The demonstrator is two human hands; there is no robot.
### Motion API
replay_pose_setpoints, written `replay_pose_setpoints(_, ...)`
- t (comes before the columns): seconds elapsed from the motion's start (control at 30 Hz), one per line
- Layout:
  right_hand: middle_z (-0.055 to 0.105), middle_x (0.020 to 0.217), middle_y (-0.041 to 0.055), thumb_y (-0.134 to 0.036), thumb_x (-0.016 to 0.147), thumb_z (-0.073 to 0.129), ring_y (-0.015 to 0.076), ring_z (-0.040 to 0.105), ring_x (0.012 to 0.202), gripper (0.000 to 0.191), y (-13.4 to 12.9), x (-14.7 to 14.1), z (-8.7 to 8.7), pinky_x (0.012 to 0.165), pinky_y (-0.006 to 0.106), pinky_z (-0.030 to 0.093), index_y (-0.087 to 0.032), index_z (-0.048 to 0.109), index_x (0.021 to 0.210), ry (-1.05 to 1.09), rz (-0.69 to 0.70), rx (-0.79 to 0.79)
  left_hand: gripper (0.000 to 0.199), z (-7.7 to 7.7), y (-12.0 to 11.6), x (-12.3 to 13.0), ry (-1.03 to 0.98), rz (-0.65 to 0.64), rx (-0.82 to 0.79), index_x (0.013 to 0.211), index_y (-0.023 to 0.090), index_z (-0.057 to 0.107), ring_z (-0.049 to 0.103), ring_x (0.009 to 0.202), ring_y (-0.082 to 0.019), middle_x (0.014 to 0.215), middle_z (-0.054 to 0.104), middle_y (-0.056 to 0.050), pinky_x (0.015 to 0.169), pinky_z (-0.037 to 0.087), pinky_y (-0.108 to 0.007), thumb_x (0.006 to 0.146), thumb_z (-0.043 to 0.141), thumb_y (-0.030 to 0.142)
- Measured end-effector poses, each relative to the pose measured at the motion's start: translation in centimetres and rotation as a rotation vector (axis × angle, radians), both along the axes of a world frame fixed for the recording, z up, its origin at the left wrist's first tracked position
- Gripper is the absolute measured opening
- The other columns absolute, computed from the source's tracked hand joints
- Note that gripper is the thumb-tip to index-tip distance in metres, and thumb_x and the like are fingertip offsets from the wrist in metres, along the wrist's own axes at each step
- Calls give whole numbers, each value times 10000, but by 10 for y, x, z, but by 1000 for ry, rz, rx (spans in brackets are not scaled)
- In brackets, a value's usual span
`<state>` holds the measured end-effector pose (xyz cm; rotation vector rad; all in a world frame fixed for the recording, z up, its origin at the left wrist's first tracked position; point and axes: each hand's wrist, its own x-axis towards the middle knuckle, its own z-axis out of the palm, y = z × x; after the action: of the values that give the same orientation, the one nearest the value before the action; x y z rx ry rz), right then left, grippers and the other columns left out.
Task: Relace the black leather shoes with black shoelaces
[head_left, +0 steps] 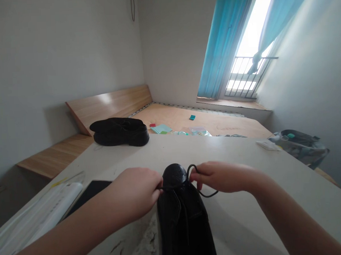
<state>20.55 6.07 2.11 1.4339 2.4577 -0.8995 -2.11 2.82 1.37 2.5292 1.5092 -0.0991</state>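
Observation:
A black shoe (189, 225) lies on the white table (231, 151), its rounded end pointing away from me. My left hand (143, 188) is closed at the shoe's left side, pinching a thin black shoelace (169, 188) that stretches across the top. On the right, my right hand (210, 175) has its fingers pressed together on the lace, which loops above and below the fingertips. One loose lace strand hangs down over the shoe's middle.
More black footwear (119, 132) stands at the table's far left edge. Near my left forearm lie a white plastic-wrapped item (46, 214) and a flat dark object (89, 190). Beyond is a bed (175, 114) with small packets; a bin (303, 145) stands right.

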Motion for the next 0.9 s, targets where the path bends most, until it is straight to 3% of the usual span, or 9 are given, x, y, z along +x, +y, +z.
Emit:
replay_pose_setpoints(0.07,721,848,75,-331,940,395,210,614,760,377,0,-2,-3,700,321,435,-162,691,778,-22,59,-105,305,7,2,-1,-9,49,52,773,234,705,665,724,-264,771,730,-76,556,345,-312,856,414,278)
replay_pose_setpoints(0.23,697,710,-2,-199,861,487,142,610,721,239,4,2,-5,682,240,450,-169,700,757,21,211,-297,329,24,2,-4,-131,200,231,842,231,669,628,719,-273,783,703,-68,581,338,-335,894,368,353)
replay_pose_setpoints(0.3,681,702,3,-217,855,492,142,606,693,221,8,6,-8,642,237,446,-164,685,761,27,174,-240,315,28,2,-4,-213,234,292,875,231,663,615,707,-262,787,697,-56,586,345,-337,893,380,370)
replay_pose_setpoints(0.47,576,648,33,-338,874,478,142,467,567,280,18,23,-9,511,273,315,-177,594,676,-9,-71,152,254,30,-2,-4,-432,227,489,877,236,667,605,808,-243,863,695,-29,650,381,-327,880,456,378)
replay_pose_setpoints(0.6,540,662,19,-419,923,432,145,450,587,334,16,26,4,526,280,301,-191,576,726,25,-148,303,323,32,-9,1,-711,132,222,718,207,636,570,639,-158,666,645,30,583,389,-264,904,462,404)
replay_pose_setpoints(0.67,572,758,17,-454,932,445,150,492,662,310,8,18,9,574,271,358,-199,604,854,159,-122,275,344,33,-12,3,-833,97,116,702,198,647,595,691,-154,690,666,37,639,421,-253,917,459,390)
replay_pose_setpoints(0.8,591,935,17,-426,915,539,137,516,777,285,-11,-12,5,688,256,429,-213,593,1095,560,84,116,289,31,-15,5,-944,77,107,788,212,698,634,800,-174,802,718,35,718,456,-255,917,498,377)
replay_pose_setpoints(0.9,619,921,13,-334,973,448,140,540,841,234,-20,-33,-9,771,263,420,-195,636,990,651,144,79,275,28,-15,5,-966,91,82,765,208,676,641,754,-166,752,707,39,674,468,-242,914,512,370)
